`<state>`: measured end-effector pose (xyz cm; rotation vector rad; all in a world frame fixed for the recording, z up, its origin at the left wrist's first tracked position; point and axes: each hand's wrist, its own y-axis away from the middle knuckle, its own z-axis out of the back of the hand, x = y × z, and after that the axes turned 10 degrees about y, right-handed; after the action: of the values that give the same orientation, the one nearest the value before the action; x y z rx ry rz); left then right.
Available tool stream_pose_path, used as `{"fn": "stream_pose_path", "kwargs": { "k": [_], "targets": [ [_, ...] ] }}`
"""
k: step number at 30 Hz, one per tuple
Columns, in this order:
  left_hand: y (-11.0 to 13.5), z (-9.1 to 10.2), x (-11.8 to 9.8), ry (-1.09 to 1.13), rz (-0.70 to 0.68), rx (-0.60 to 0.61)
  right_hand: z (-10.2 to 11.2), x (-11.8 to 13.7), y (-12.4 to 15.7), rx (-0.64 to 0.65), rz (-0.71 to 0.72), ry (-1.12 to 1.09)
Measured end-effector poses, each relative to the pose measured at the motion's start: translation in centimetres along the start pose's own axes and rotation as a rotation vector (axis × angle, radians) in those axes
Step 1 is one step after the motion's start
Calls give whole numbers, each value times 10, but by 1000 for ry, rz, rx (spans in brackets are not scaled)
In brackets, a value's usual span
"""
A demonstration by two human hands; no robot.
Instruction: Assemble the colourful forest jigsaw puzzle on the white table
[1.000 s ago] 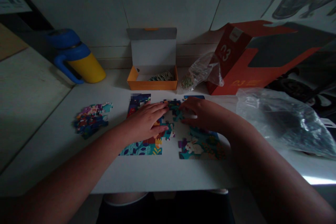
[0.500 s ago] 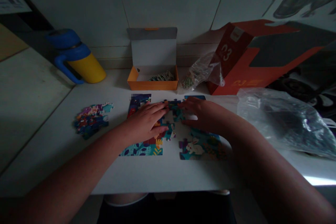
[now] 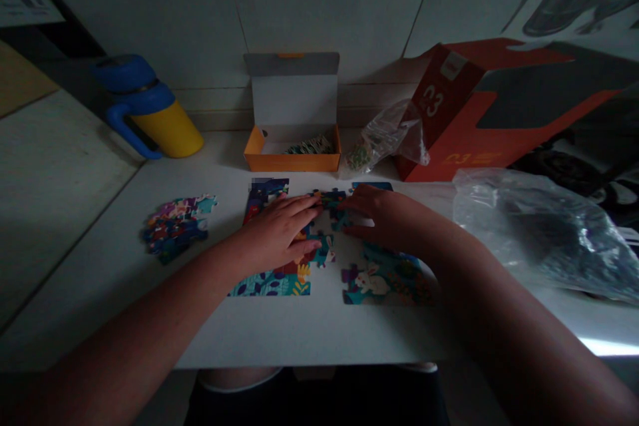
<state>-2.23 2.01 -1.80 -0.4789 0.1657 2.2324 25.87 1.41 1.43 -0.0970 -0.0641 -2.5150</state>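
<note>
My left hand (image 3: 287, 229) lies flat with fingers stretched over the left section of a jigsaw puzzle (image 3: 269, 284), hiding much of it. Its fingertips reach the joined middle pieces (image 3: 329, 198) along the top. My right hand (image 3: 374, 213) rests over the right section (image 3: 372, 279), which shows a white rabbit. Its index finger and thumb are apart, with the fingertips at the right side of those middle pieces; no piece is seen lifted. A gap of bare table separates the lower parts of both sections. To the left lies a pile of loose puzzle pieces (image 3: 177, 229).
An open orange box (image 3: 292, 162) with cards or pieces inside stands at the back. Beside it are a small clear bag (image 3: 382, 136) and a large red-orange box (image 3: 479, 126). A blue and yellow jug (image 3: 170, 130) stands back left; a big plastic bag (image 3: 539, 233) lies right.
My right hand has shifted very slightly left, toward the middle pieces. My left hand stays in place, and the whole view has drifted a little.
</note>
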Motion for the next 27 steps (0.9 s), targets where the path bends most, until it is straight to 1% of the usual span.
{"fn": "stream_pose_path", "kwargs": {
  "k": [3, 7, 9, 12, 17, 21, 27],
  "targets": [
    [0, 2, -1, 0, -33, -26, -1, -7, 1, -33, 14, -9],
    [3, 7, 1, 19, -95, -75, -1, -28, 2, -182, -150, 41],
    [5, 9, 3, 36, -107, -86, -2, -37, 2, -217, -196, 75],
    [7, 9, 5, 57, -103, -83, -6, -40, 0, -180, -191, 76],
    [7, 11, 3, 62, -83, -74, -13, -24, -10, -108, -162, 72],
    [7, 15, 0, 70, -72, -69, -13, -21, -14, -64, -143, 72],
    [9, 13, 1, 52, -26, -70, -11, -23, -13, -78, -160, 66]
  ]
}}
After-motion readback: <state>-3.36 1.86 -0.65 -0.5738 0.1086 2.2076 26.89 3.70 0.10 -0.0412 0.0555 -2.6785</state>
